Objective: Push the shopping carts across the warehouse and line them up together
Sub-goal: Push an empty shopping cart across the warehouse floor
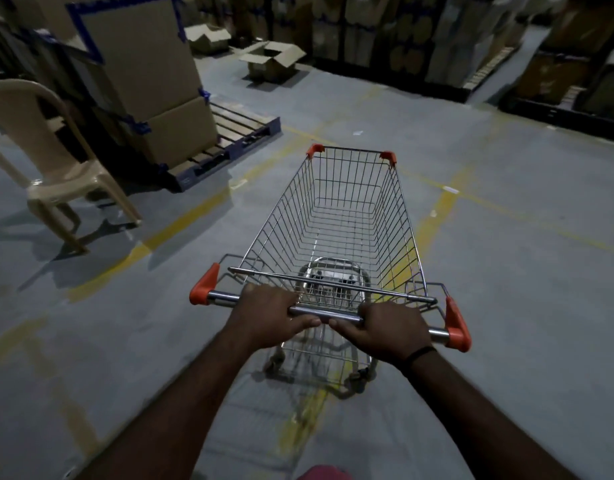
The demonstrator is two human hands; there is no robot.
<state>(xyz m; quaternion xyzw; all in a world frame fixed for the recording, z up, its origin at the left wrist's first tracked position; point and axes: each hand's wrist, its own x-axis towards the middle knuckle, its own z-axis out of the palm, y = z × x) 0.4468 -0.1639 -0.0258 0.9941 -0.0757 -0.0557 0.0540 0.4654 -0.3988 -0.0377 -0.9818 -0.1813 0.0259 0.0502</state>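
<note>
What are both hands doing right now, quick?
Left hand: closed around the cart handle.
Right hand: closed around the same handle, nearer its right end.

One shopping cart (343,216) stands just ahead of the hands. Two hands grip its handle: left hand (269,315), right hand (388,329). One plastic chair (52,168) sits far left of them. Two open boxes (272,58) lie well beyond. One pallet (226,140) carries two stacked cartons (153,74).
</note>
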